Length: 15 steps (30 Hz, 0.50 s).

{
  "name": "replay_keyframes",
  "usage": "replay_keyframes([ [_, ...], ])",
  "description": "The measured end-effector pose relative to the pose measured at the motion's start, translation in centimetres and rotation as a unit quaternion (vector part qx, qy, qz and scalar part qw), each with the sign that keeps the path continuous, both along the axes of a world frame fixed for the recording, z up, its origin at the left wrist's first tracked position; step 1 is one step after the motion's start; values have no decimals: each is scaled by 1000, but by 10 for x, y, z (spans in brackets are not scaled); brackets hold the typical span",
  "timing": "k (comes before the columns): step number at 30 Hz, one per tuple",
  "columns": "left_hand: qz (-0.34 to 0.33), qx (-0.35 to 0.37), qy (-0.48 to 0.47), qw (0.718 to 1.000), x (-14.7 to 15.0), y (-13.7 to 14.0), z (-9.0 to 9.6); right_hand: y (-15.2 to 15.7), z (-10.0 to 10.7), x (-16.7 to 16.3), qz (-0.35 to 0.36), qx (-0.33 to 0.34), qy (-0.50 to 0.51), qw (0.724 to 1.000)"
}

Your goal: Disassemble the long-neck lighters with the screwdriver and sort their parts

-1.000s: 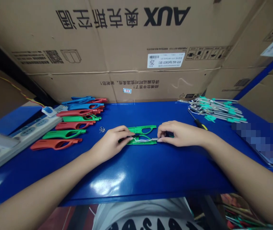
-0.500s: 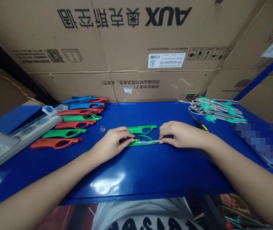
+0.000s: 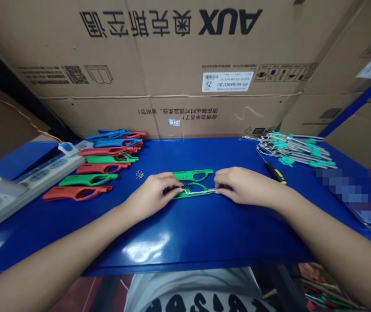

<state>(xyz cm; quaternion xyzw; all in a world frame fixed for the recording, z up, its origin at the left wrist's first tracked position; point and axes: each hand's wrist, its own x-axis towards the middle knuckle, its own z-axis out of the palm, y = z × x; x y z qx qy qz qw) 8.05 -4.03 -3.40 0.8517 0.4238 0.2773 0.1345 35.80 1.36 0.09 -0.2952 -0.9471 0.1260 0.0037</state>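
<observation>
Two green plastic lighter casing halves [image 3: 209,172] lie one behind the other on the table in the head view. In the nearer casing half [image 3: 185,196] runs a thin white wire [image 3: 197,192]. At its left end my left hand [image 3: 154,190] is closed in a pinch on a small black part, mostly hidden by the fingers. Across from it, my right hand [image 3: 239,185] pinches the silvery metal end of the wire assembly at the casing's right tip. Several tiny screws [image 3: 139,174] lie left of the casing halves.
Red, green and blue lighter casings [image 3: 78,193] line the left side beside a white power strip [image 3: 39,175]. A screwdriver [image 3: 274,172] and a heap of metal rods with teal parts [image 3: 296,149] lie at right. A large cardboard panel [image 3: 169,56] stands behind the blue table [image 3: 185,242].
My right hand has shifted slightly left, bringing the metal end closer to the casing's tip. The left hand stays almost in place.
</observation>
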Motion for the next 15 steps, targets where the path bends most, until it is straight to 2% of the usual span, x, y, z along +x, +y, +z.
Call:
replay_keyframes([
  [4, 0, 24, -1, 1000, 0, -1, 1, -7, 2, -3, -8, 10, 24, 1000],
  [8, -3, 55, -11, 998, 2, -2, 1, -13, -6, -11, -10, 35, 36, 999],
  [15, -6, 64, -17, 998, 3, -4, 0, -15, -17, -21, -23, 4, 41, 999],
])
